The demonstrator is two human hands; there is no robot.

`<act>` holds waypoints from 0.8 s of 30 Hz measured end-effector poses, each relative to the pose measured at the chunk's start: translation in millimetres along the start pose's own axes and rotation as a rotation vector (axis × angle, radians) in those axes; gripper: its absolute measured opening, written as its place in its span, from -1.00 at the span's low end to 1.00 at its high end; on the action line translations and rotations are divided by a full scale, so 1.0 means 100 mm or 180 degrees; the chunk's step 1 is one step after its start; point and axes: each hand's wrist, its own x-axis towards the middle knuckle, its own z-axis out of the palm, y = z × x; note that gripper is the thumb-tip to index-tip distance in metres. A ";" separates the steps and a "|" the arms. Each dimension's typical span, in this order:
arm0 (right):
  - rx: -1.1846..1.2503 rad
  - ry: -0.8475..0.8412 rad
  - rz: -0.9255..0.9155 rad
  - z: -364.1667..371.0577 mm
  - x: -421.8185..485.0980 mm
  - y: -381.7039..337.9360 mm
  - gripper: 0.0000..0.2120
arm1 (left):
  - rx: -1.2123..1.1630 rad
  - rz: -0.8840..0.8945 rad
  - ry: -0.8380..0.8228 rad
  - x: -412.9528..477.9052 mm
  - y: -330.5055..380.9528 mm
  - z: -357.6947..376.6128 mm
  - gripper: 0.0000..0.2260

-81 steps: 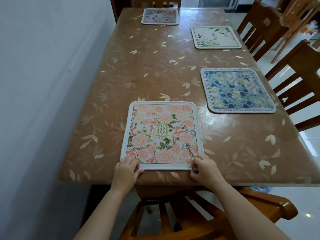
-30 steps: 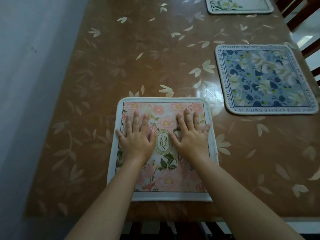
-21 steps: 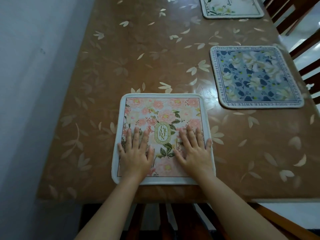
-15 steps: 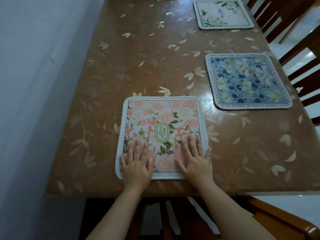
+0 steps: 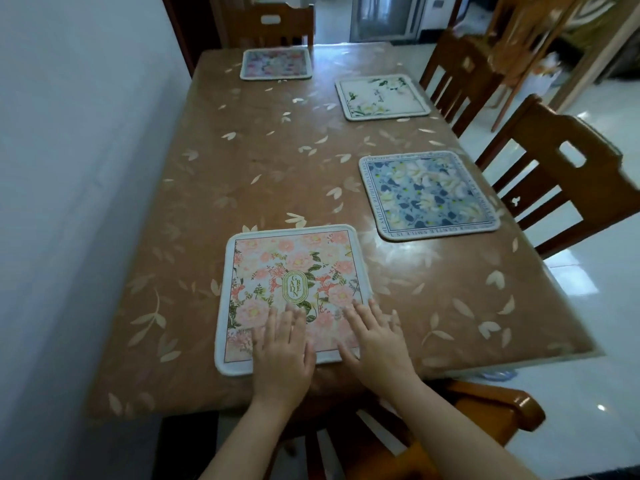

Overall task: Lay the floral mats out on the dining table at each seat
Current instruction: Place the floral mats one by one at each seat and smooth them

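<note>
Left hand (image 5: 282, 355) flat, fingers spread, palm down on near edge of pink mat (image 5: 292, 296), right hand (image 5: 375, 344) likewise flat at its near right corner, grasping nothing; blue mat (image 5: 427, 195) ahead-right of it on table (image 5: 242, 174).

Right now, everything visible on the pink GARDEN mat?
The pink floral mat is square with rounded corners, a white border and a green-gold oval reading GARDEN at its centre; it looks like soft fabric. It lies flat on the brown leaf-print table cover by the near edge. The left hand and right hand rest open, palms down, on its near part.
</note>
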 end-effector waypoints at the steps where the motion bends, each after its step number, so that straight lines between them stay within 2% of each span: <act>1: 0.0010 0.0080 -0.0005 -0.08 -0.01 0.03 -0.44 | -0.0008 0.0082 0.0091 0.01 0.09 -0.07 -0.61; 12: -0.0063 0.0849 0.0121 -0.84 -0.21 0.79 -0.51 | -0.0205 0.0323 0.0223 0.31 1.18 -0.18 -0.61; 19: 0.0003 0.1085 0.0002 -1.38 -0.37 1.85 -0.53 | -0.0362 0.0033 0.0425 0.64 2.35 0.04 -0.59; 24: 0.0110 0.1050 0.0041 -1.75 -0.50 2.66 -0.54 | -0.0438 -0.0009 0.0459 0.84 3.23 0.16 -0.59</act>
